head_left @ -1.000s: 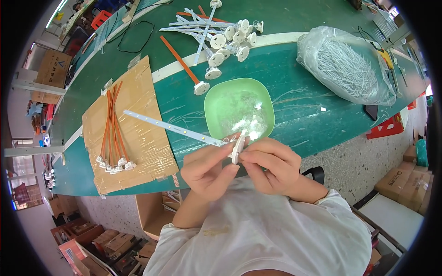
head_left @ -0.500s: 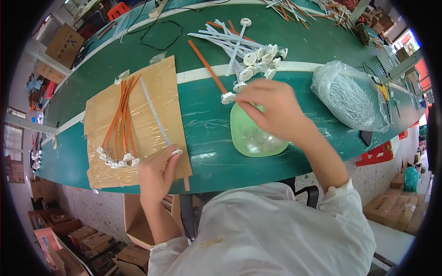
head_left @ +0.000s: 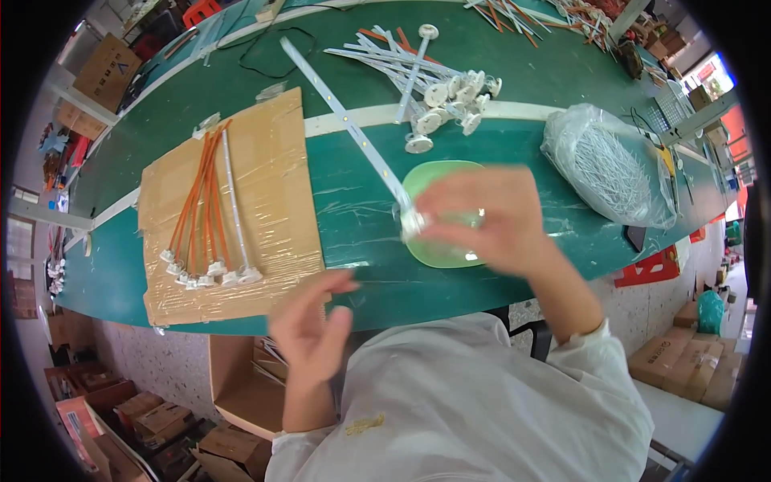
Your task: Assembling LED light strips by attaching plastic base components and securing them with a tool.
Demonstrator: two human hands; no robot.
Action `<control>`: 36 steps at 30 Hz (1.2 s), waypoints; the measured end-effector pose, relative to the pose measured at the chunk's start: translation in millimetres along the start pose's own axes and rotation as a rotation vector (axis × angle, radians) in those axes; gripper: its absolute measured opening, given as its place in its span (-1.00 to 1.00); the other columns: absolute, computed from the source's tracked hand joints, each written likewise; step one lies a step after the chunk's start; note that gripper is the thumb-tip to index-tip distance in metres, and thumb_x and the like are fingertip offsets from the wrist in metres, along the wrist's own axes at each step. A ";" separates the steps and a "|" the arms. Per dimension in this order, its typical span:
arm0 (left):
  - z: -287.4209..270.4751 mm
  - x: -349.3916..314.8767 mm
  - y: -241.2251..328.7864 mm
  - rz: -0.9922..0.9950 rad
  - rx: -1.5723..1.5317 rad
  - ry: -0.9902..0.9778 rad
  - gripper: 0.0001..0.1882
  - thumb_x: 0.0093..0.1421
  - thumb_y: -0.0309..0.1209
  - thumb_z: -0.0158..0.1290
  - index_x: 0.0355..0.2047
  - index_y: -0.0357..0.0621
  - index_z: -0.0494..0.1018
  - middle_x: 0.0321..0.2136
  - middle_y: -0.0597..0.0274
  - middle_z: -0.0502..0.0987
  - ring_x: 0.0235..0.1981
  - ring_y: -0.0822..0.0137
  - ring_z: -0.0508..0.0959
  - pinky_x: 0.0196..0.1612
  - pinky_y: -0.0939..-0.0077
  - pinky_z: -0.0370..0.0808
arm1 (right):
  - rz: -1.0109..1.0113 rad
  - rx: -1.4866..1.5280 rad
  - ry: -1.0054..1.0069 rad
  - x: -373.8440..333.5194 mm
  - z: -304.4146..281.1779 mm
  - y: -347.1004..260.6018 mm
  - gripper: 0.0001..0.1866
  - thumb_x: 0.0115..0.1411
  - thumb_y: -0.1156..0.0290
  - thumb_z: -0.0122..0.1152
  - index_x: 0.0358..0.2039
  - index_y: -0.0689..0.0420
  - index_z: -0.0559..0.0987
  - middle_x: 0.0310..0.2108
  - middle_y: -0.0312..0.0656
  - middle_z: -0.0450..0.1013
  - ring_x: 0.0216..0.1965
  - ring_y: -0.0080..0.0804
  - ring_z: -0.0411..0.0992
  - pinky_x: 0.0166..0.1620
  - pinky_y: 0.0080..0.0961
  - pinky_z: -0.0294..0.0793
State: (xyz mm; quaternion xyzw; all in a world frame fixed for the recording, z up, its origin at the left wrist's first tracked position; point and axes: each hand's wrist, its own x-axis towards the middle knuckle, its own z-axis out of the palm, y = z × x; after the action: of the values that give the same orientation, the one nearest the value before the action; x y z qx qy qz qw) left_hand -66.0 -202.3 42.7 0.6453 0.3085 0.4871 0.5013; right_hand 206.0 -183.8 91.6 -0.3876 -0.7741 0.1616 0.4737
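Note:
My right hand pinches the round white end cap of an LED strip. The strip slants up and to the left, its white side dotted with small yellow squares facing up. Below that hand, partly covered, sits a light green bowl with small clear items in it. My left hand, blurred but with fingers apart, is empty beside the lower right corner of a cardboard sheet. On the sheet lie several orange-backed strips with white caps at their near ends, and one white strip to their right.
A heap of capped strips lies beyond the bowl. To the right rests a clear plastic bag full of thin white pieces. A black cable curls at the far left, and more loose strips lie at the back.
My right hand has drawn a strip from beside the heap toward me, its orange face now turned out of sight. My left hand has left the white strip on the cardboard and moved right.

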 end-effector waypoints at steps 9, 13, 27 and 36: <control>76.1 -1.8 -43.8 -0.212 -0.649 -0.260 -0.58 0.23 -0.61 0.05 0.11 -0.45 0.42 0.03 -0.17 0.53 0.01 0.22 0.58 0.08 0.37 0.48 | -0.112 -0.143 0.327 -88.4 27.6 -24.9 -0.72 -0.12 0.61 0.47 -0.32 0.21 0.65 -0.25 -0.08 0.59 -0.27 -0.13 0.61 -0.25 -0.34 0.66; 86.9 0.9 -37.9 -0.181 -0.592 -0.232 -0.58 0.20 -0.66 0.08 0.09 -0.42 0.45 0.00 -0.16 0.56 -0.05 0.26 0.60 0.02 0.43 0.51 | -0.165 -0.310 0.383 -99.5 27.1 -22.0 -0.69 -0.17 0.61 0.46 -0.33 0.21 0.65 -0.28 -0.12 0.56 -0.29 -0.15 0.60 -0.29 -0.40 0.67; 74.0 3.3 -35.3 -0.101 -0.387 -0.290 -0.56 0.08 -0.71 0.20 0.02 -0.37 0.52 -0.14 -0.12 0.63 -0.24 0.35 0.64 -0.20 0.54 0.55 | -0.144 -0.160 0.270 -105.9 21.4 -22.7 -0.74 -0.07 0.68 0.40 -0.30 0.27 0.64 -0.28 -0.06 0.58 -0.34 -0.21 0.60 -0.34 -0.50 0.65; 59.9 2.8 -35.7 0.004 -0.394 -0.321 -0.53 0.09 -0.76 0.16 0.06 -0.37 0.48 -0.09 -0.20 0.59 -0.09 0.13 0.65 -0.06 0.34 0.60 | -0.144 -0.143 0.279 -96.4 31.6 -28.7 -0.75 -0.07 0.63 0.45 -0.31 0.26 0.65 -0.30 -0.07 0.58 -0.35 -0.24 0.60 -0.35 -0.49 0.63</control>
State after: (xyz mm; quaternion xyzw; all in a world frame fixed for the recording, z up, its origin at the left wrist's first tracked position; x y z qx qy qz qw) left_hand -5.6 -209.6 8.4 0.6049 0.1226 0.4300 0.6589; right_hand 190.2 -271.3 35.0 -0.3824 -0.7362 0.0162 0.5581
